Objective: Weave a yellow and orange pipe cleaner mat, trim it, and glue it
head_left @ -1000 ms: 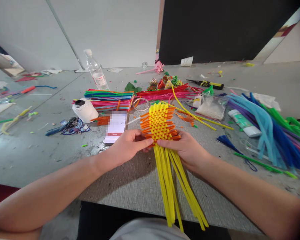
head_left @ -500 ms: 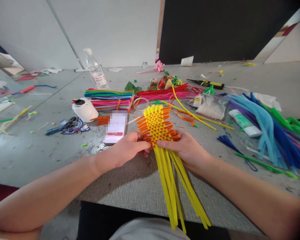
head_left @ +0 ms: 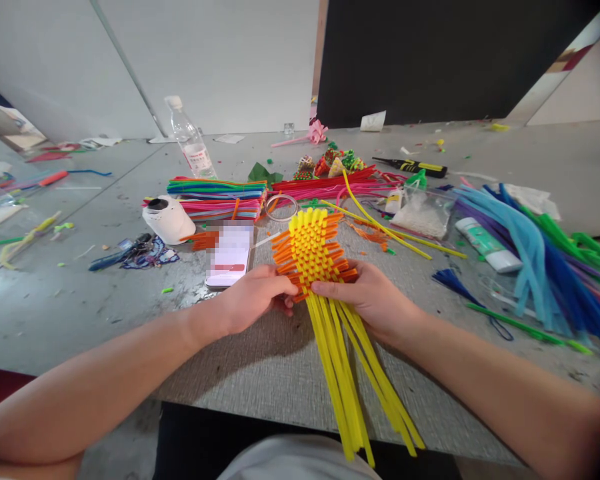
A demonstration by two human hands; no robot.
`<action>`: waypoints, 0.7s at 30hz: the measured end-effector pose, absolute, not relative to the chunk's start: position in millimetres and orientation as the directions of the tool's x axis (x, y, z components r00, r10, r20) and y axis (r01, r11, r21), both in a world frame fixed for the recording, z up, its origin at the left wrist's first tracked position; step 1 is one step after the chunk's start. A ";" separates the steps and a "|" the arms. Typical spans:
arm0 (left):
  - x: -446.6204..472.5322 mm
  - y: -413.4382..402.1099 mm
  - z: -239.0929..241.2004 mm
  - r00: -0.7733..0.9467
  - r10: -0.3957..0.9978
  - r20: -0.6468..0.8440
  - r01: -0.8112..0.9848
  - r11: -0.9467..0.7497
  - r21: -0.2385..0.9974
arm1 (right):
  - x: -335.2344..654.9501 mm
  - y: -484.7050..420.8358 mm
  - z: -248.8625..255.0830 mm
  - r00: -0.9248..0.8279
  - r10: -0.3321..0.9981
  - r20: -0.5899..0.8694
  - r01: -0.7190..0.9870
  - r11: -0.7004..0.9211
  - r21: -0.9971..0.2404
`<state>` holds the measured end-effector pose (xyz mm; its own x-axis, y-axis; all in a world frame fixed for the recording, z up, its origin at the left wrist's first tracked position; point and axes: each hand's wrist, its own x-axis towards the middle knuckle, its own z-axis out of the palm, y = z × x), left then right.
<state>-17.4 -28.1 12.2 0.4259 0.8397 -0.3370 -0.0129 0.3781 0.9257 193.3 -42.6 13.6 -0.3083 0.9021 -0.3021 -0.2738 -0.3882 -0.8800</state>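
Note:
A woven piece of yellow and orange pipe cleaners [head_left: 315, 247] is held up over the near part of the table. Its orange ends stick out at both sides, and long yellow ends hang down toward the table's front edge. At its lower left edge, my left hand [head_left: 260, 297] pinches the orange ends between thumb and fingers. My right hand [head_left: 373, 300] grips the lower right edge, thumb lying on the front of the weave and fingers hidden behind it. Beside my left hand lies a phone [head_left: 233, 253] with its screen lit.
A white spool [head_left: 169, 220], bundled coloured pipe cleaners [head_left: 220, 190] and a plastic bottle [head_left: 190, 140] stand left of centre. To the right are a bag of white beads [head_left: 423, 213], a tube [head_left: 489, 245], blue pipe cleaners [head_left: 540, 260] and a black-yellow tool [head_left: 415, 167].
My left hand has shifted slightly left and its thumb sits a little off the weave's middle. The woven piece stays between both hands, nearly unmoved.

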 end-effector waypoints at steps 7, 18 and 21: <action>-19.0 -27.7 11.6 0.430 0.854 -0.294 0.074 0.291 0.954 | 192.1 -44.0 18.6 -0.334 0.897 -0.290 -0.280 -0.388 -0.878; -20.5 -28.9 14.8 0.421 0.848 -0.322 0.081 0.318 0.944 | 192.0 -43.0 20.3 -0.352 0.895 -0.273 -0.278 -0.379 -0.883; -20.8 -27.9 16.8 0.444 0.845 -0.298 0.151 0.257 0.955 | 191.8 -43.2 20.7 -0.357 0.896 -0.264 -0.270 -0.370 -0.889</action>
<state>-20.8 -27.9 16.8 0.4440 0.8451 -0.2978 0.1507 0.2572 0.9545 191.8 -43.2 20.7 -0.3569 0.8960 -0.2643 -0.2701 -0.3699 -0.8890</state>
